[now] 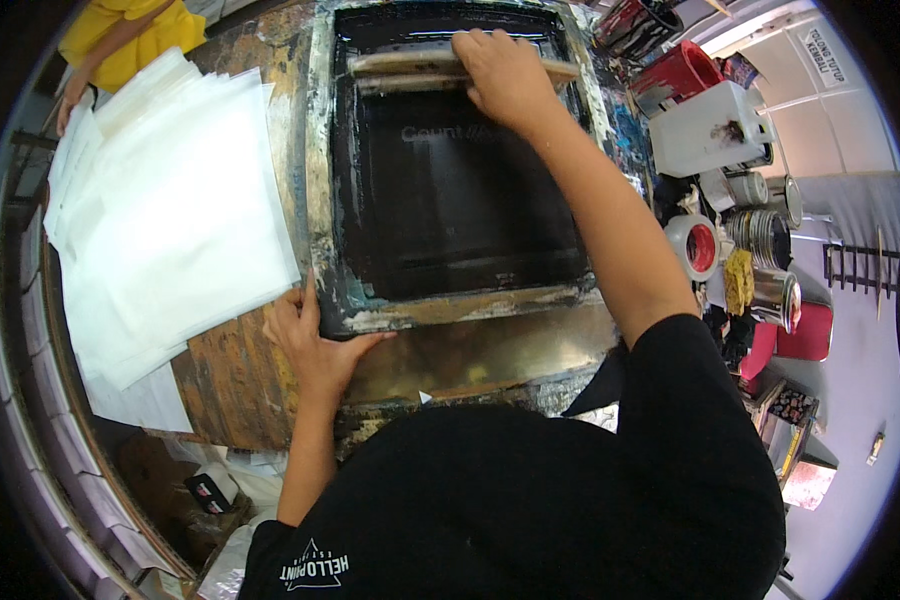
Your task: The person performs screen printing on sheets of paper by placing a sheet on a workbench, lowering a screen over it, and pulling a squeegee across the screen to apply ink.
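A screen-printing frame (321, 190) lies in front of me, its dark mesh (450, 220) carrying faint lettering near the far part. My right hand (505, 80) is closed over the top of a wooden-handled squeegee (400, 67), which lies crosswise near the far end of the mesh. Shiny dark ink (425, 32) shows beyond it. At the frame's near left corner rests my left hand (318, 345), thumb and index finger spread wide along the two outer sides. The squeegee's blade edge is hard to make out against the dark mesh.
Left of the frame, a fanned stack of white sheets (170, 220) covers the worn wooden table (235, 375). Another person's hand (72, 100) touches its far left edge. On the right crowd a red can (675, 75), a white jug (705, 130), a tape roll (692, 247) and several tins.
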The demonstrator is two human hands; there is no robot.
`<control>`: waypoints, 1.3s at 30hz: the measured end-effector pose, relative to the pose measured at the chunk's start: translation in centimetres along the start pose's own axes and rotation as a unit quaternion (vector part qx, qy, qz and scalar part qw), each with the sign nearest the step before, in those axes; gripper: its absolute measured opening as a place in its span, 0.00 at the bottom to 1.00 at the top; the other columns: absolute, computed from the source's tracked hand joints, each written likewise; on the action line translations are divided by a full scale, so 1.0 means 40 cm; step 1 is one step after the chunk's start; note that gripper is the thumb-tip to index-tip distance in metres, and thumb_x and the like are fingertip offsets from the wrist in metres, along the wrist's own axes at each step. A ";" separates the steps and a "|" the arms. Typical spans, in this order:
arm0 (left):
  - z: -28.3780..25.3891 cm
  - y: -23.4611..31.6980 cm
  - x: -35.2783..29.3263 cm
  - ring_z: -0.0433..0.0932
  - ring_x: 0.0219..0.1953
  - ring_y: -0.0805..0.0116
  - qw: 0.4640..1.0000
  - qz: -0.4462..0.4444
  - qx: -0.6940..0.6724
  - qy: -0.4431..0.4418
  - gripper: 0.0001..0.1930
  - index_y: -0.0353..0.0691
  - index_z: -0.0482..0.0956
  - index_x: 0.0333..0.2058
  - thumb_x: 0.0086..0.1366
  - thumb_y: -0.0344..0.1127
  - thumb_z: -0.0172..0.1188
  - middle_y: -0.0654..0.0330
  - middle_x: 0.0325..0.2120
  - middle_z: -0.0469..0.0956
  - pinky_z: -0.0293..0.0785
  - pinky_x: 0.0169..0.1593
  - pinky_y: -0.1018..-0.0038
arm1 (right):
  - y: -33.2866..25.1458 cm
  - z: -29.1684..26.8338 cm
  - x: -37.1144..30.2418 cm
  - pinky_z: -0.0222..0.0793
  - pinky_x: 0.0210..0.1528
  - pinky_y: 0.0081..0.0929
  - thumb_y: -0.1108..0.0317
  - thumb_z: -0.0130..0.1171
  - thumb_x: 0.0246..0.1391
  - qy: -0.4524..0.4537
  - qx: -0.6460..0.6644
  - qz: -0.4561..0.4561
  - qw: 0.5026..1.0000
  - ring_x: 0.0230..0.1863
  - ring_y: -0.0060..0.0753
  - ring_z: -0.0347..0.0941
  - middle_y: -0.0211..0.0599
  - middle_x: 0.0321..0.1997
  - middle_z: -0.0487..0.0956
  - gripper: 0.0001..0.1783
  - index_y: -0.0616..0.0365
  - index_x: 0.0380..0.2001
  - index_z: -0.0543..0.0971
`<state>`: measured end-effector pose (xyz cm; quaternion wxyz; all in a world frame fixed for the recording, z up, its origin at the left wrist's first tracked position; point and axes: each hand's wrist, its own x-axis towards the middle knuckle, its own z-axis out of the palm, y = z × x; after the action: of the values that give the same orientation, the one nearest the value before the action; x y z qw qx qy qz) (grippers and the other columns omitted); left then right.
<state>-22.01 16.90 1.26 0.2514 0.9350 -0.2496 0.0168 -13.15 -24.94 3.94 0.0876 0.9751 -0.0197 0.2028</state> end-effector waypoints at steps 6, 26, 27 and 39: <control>0.009 -0.001 -0.003 0.67 0.54 0.52 1.000 0.023 0.006 0.020 0.65 0.39 0.76 0.67 0.31 0.71 0.83 0.55 0.46 0.71 0.56 0.63 0.51 | -0.144 -0.148 -0.234 0.71 0.50 0.43 0.70 0.73 0.44 -0.040 0.022 0.015 0.999 0.52 0.44 0.76 0.35 0.47 0.78 0.27 0.52 0.49 0.73; -0.123 0.136 0.127 0.79 0.58 0.63 0.874 0.055 -0.452 0.171 0.50 0.29 0.63 0.72 0.63 0.53 0.79 0.51 0.56 0.79 0.78 0.59 0.68 | -0.214 -0.600 -0.279 0.66 0.44 0.44 0.50 0.71 0.50 0.148 0.062 0.029 0.987 0.42 0.45 0.73 0.38 0.37 0.75 0.23 0.53 0.39 0.76; -0.120 0.128 0.182 0.79 0.57 0.63 0.830 0.111 -0.513 0.190 0.49 0.30 0.58 0.74 0.69 0.59 0.69 0.51 0.56 0.78 0.78 0.58 0.67 | -0.190 -0.623 -0.231 0.68 0.44 0.46 0.50 0.70 0.51 0.155 0.056 0.024 0.986 0.42 0.47 0.75 0.41 0.36 0.77 0.22 0.54 0.39 0.77; 0.206 0.016 0.858 0.83 0.36 0.51 0.956 0.179 -0.162 0.167 0.16 0.35 0.87 0.39 0.75 0.43 0.62 0.52 0.35 0.85 0.77 0.42 0.63 | -0.125 -0.792 -0.029 0.74 0.29 0.36 0.41 0.49 0.72 0.088 0.047 0.060 0.993 0.25 0.30 0.74 0.37 0.21 0.77 0.33 0.59 0.24 0.79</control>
<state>6.95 -3.27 -0.24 0.4301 0.8056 -0.3667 0.1773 -26.28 -14.37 31.24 0.0306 0.9536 -0.0604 0.2933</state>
